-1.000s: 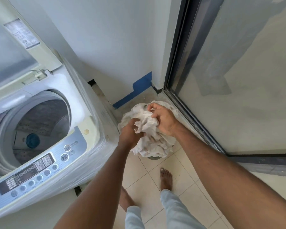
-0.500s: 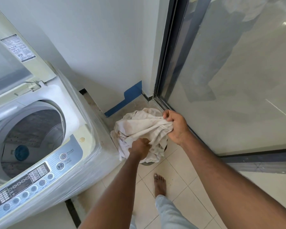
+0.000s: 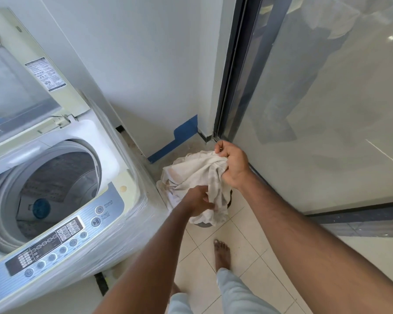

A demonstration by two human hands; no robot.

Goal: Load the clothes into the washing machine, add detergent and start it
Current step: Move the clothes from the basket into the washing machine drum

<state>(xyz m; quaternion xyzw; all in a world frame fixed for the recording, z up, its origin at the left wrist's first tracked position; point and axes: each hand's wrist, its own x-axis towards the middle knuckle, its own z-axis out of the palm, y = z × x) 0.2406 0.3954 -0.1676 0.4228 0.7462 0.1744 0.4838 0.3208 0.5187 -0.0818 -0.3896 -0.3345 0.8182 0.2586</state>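
Observation:
A crumpled off-white cloth (image 3: 191, 171) hangs over a dark basket (image 3: 204, 224) on the floor, right of the washing machine (image 3: 114, 155). My right hand (image 3: 233, 164) grips the cloth's upper right corner. My left hand (image 3: 197, 200) holds its lower part from the front. The machine's lid (image 3: 21, 87) stands raised, and the drum (image 3: 55, 182) lies open with no clothes visible inside. Its control panel (image 3: 61, 236) faces me at the front.
A glass sliding door (image 3: 315, 105) with a dark frame runs along the right. A white wall with a blue patch (image 3: 179, 137) closes the corner behind the basket. My bare feet (image 3: 221, 254) stand on pale floor tiles below the basket.
My right hand has drawn the cloth's corner up and to the right, stretching it out. My left hand has shifted lower on the cloth. The view has tilted upward.

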